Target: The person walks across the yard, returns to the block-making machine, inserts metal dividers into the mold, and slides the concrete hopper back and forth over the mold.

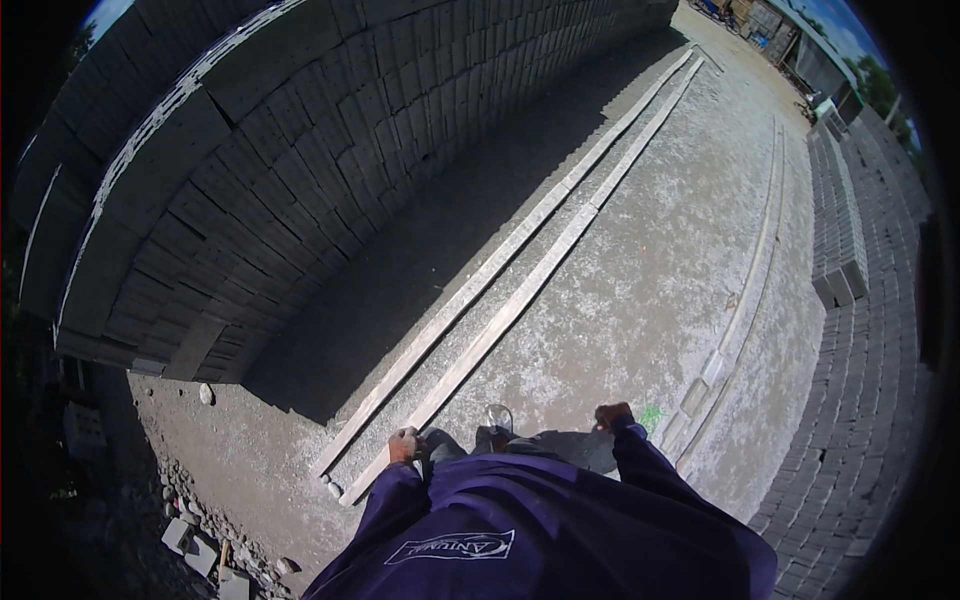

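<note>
Left hand (405, 446), above the near end of the paired planks (543, 268), and right hand (613, 416), rightward of them, are loosely clenched, nothing visibly grasped, the planks' spacing suggesting load support.

Grey, dusty ground (660, 270) spread wide. Two long pale planks (575, 228) lay side by side on it, narrow strips (713, 368) farther right. Stacked blocks (350, 130) stood left, block rows (845, 400) right; stones (207, 394) and seemingly broken blocks (200, 554) lay lower left.
</note>
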### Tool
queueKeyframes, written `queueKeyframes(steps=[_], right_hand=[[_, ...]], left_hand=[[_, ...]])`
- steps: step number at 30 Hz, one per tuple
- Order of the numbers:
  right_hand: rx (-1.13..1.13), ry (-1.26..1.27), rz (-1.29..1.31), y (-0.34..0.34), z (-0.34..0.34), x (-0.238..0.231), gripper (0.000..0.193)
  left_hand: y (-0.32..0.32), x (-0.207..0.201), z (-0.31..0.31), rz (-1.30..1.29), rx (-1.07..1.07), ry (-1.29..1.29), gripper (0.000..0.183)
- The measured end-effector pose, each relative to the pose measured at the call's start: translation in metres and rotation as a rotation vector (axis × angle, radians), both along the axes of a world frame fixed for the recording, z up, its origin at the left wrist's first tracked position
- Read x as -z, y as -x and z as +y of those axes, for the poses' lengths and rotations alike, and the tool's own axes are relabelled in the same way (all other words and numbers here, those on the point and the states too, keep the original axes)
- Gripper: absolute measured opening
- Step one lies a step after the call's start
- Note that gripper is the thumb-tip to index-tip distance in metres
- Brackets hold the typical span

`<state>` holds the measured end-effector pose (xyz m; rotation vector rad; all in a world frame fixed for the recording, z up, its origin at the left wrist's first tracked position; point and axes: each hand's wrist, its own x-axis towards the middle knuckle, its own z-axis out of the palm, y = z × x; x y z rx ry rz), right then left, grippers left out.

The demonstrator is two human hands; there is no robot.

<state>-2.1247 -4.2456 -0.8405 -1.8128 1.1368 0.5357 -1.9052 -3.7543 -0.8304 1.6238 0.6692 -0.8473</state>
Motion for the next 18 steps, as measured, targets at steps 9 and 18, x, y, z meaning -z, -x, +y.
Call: queueKeyframes(steps=[9,18], right_hand=[[0.435,-0.238,0.066,-0.069,-0.043,0.01,0.037],[-0.142,-0.108,0.078,-0.119,-0.093,0.006,0.031]], left_hand=[[-0.084,-0.005,-0.148,0.058,0.269,-0.022,0.025],[-0.164,-0.009,-0.205,0.168,0.134,-0.165,0.028]])
